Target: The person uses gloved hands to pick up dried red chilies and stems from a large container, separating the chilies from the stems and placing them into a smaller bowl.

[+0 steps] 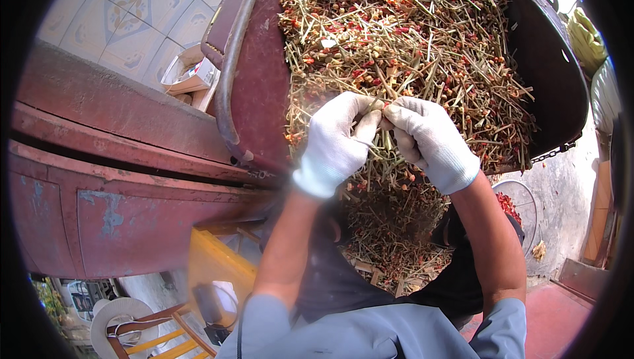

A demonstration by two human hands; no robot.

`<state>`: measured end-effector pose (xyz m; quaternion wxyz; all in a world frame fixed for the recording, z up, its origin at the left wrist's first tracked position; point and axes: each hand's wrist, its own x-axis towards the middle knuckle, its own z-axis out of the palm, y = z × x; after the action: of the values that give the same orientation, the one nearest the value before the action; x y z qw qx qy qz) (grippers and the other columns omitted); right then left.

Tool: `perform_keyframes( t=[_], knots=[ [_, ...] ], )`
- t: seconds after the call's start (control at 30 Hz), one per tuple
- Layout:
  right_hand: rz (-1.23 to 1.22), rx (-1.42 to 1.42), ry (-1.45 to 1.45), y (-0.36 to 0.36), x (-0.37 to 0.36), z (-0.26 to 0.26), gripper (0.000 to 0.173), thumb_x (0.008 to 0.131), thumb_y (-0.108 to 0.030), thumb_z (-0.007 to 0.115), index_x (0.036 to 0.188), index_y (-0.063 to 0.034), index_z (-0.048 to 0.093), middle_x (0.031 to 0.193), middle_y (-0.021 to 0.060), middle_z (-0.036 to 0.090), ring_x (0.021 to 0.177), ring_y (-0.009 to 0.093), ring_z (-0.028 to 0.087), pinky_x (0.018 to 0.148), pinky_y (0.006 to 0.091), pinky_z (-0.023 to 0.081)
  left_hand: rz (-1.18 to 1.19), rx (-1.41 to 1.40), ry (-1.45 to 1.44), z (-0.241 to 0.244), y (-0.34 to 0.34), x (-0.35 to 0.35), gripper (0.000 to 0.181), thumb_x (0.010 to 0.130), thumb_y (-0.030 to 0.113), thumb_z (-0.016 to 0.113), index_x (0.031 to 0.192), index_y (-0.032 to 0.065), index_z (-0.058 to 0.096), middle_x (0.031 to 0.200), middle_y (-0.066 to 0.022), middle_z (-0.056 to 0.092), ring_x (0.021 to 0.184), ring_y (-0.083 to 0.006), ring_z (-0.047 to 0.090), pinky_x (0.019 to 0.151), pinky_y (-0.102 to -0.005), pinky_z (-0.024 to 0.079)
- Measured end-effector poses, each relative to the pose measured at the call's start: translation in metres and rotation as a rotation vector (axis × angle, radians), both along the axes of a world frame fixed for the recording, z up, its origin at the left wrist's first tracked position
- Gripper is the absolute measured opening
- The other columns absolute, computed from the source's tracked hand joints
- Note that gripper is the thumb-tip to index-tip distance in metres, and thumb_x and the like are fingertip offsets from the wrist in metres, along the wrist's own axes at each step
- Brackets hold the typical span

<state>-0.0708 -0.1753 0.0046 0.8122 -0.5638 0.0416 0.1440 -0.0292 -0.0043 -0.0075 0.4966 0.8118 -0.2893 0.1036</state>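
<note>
My left hand (334, 141), in a white knit work glove, pinches a thin dry stem (380, 95) between thumb and forefinger. My right hand (433, 138), gloved alike, meets it fingertip to fingertip and pinches the same small piece, where a speck of red shows. The fingers hide most of this piece. Both hands are just above a heap of dry plant stems (406, 37) mixed with red and orange bits, which look like chili pepper remains. The heap lies in a dark red metal cart bed (257, 77) and spills down its near side between my knees.
A rusty pipe rail (230, 62) edges the cart on the left, beside a small white box (190, 74) and a peeling red metal door (148, 225). A chain (557, 151) hangs at right, near a round container of red pieces (507, 208). A wooden chair (163, 339) stands lower left.
</note>
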Motion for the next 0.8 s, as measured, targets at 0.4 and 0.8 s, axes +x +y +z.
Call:
perform_keyframes(
  t=[0.4, 0.8],
  knots=[
    [0.007, -0.107, -0.043, 0.001, 0.0, 0.008, 0.022, 0.101, -0.023, 0.057, 0.089, -0.0055, 0.062, 0.059, -0.0054, 0.05, 0.047, 0.003, 0.04, 0.042, 0.0213, 0.03, -0.001, -0.199, 0.255, 0.002, -0.004, -0.005, 0.008, 0.093, 0.0, 0.061, 0.097, -0.0034, 0.067, 0.082, -0.0072, 0.07, 0.076, -0.0095, 0.064, 0.07, -0.0253, 0.051],
    [-0.164, -0.54, -0.271, 0.017, 0.0, -0.02, 0.016, 0.094, -0.017, 0.062, 0.093, -0.0005, 0.064, 0.063, 0.0075, 0.062, 0.052, 0.016, 0.06, 0.051, 0.0309, 0.048, 0.033, -0.244, 0.381, 0.007, -0.003, -0.005, 0.012, 0.095, 0.006, 0.062, 0.101, -0.0029, 0.067, 0.086, -0.0047, 0.069, 0.079, -0.0068, 0.061, 0.072, -0.0236, 0.05]
  ],
)
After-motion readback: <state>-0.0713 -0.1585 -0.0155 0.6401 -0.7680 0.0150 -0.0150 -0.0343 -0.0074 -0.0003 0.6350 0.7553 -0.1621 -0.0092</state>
